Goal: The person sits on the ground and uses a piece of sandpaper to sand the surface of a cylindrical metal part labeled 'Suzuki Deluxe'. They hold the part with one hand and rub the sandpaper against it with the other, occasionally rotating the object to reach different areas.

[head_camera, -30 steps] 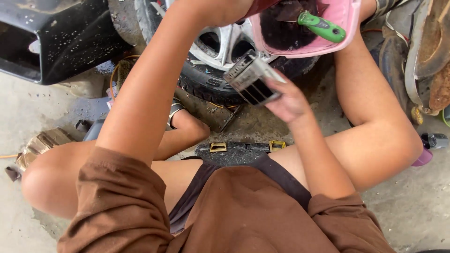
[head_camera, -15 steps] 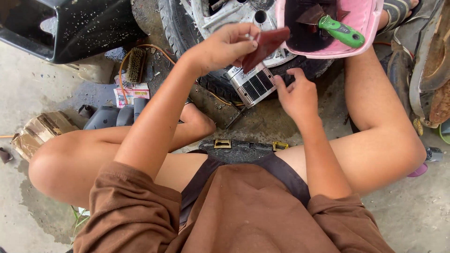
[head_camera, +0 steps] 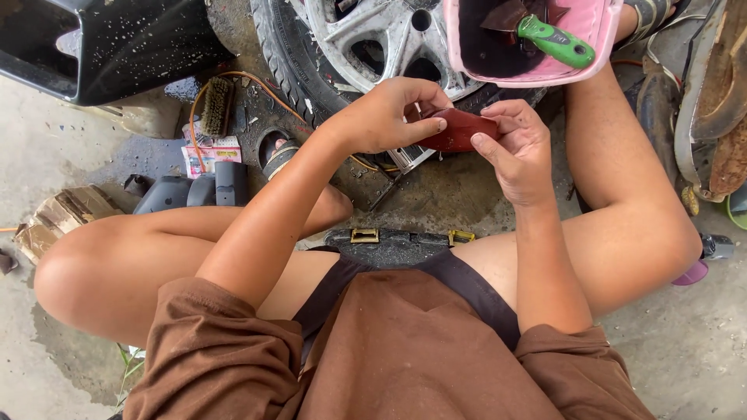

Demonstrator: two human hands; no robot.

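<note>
Both my hands hold a dark red, rounded piece (head_camera: 459, 129) in front of a car wheel. My left hand (head_camera: 385, 117) pinches its left end with thumb and fingers. My right hand (head_camera: 520, 148) grips its right end. Under the hands a small grey grid-faced block (head_camera: 412, 158) is partly hidden. Behind them lies a tyre with a silver alloy rim (head_camera: 366, 35). A pink tub (head_camera: 599, 31) sits at the upper right, holding a green-handled tool (head_camera: 556, 40) in dark liquid.
A black bumper part (head_camera: 101, 39) lies at the upper left. A scrub brush (head_camera: 218, 105), an orange cord (head_camera: 257, 82), a small printed packet (head_camera: 210, 155) and dark grey plastic parts (head_camera: 194, 190) lie on the wet concrete. Worn sandals (head_camera: 716, 85) are at the right.
My left hand came down from the wheel and joined my right hand. The dark red piece is now held between both hands, and the grid-faced block has dropped below them.
</note>
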